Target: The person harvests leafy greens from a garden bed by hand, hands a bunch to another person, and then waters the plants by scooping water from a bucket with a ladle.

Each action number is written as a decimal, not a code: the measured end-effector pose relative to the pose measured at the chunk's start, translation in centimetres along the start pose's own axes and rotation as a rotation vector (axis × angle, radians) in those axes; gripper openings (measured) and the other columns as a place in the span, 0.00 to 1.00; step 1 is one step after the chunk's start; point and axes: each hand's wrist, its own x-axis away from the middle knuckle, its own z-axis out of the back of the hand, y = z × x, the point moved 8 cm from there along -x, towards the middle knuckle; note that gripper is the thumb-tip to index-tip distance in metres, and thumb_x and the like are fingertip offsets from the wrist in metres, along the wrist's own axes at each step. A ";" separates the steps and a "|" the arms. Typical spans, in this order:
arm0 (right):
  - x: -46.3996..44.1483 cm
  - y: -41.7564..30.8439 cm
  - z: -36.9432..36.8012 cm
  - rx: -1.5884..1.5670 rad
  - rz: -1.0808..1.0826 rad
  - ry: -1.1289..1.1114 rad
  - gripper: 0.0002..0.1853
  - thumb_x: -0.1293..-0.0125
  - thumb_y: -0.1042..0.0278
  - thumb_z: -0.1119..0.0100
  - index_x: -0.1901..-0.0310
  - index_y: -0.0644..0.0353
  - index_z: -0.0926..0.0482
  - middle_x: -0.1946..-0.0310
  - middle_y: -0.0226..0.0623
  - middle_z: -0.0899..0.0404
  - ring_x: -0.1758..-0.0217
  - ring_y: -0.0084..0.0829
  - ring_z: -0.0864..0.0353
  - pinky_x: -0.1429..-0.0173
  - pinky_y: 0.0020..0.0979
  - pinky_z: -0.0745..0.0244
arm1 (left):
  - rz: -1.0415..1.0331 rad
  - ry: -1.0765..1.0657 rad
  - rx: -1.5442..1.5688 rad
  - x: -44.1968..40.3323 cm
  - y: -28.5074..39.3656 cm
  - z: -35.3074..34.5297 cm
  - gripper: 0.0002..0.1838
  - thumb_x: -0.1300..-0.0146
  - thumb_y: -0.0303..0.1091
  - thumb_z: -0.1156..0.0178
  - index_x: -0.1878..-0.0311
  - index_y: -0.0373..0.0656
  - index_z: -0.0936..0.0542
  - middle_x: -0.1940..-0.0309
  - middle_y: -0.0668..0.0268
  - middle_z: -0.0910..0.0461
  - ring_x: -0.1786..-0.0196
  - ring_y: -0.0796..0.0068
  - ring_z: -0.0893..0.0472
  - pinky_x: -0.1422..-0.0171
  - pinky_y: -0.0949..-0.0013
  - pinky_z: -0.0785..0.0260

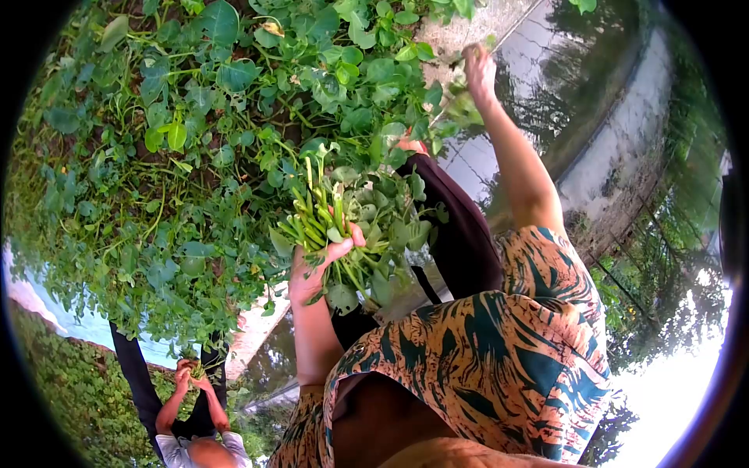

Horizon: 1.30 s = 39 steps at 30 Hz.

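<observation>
My left hand (328,261) is closed around a bunch of leafy greens (312,222). The thick pale-green stem ends point up and the broad leaves (394,226) spread out to the right, some with small holes. Raised at the upper right, my right hand (479,69) is out past the plant bed, above the strip beside the water. Its fingers are curled closed. A bit of green shows at the fingertips and blurred leaves hang just below, but what the fingers hold is not clear.
Dense leafy plants (179,156) fill the left and top. A pale concrete edge (449,39) borders dark, reflecting water (538,86), with a curved bank (624,132) beyond. At the lower left another person's hands (191,376) hold some greens. My dark-trousered leg (452,218) is beside the bed.
</observation>
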 end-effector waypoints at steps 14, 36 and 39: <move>12.4 -31.3 19.9 -1.458 -0.001 -0.545 0.14 0.36 0.59 0.43 0.60 0.59 0.34 0.63 0.34 0.38 0.59 0.28 0.37 0.53 0.30 0.38 | 0.088 0.250 0.095 0.8 -3.1 2.9 0.33 0.44 0.29 0.32 0.36 0.38 0.35 0.42 0.65 0.30 0.40 0.72 0.30 0.36 0.68 0.36; 5.8 -10.3 -2.1 -0.723 -0.646 0.183 0.07 0.36 0.69 0.51 0.62 0.57 0.23 0.77 0.41 0.21 0.73 0.37 0.20 0.65 0.37 0.25 | -0.241 0.718 0.252 2.6 0.9 10.3 0.20 0.42 0.38 0.43 0.49 0.36 0.28 0.62 0.62 0.24 0.64 0.72 0.23 0.61 0.70 0.27; 5.7 -1.5 -17.4 -0.927 -0.721 -0.062 0.10 0.37 0.68 0.48 0.65 0.55 0.15 0.75 0.43 0.18 0.71 0.34 0.19 0.63 0.33 0.25 | -0.198 0.732 0.243 2.8 2.4 7.8 0.22 0.44 0.34 0.43 0.45 0.40 0.31 0.62 0.60 0.25 0.60 0.72 0.25 0.58 0.71 0.29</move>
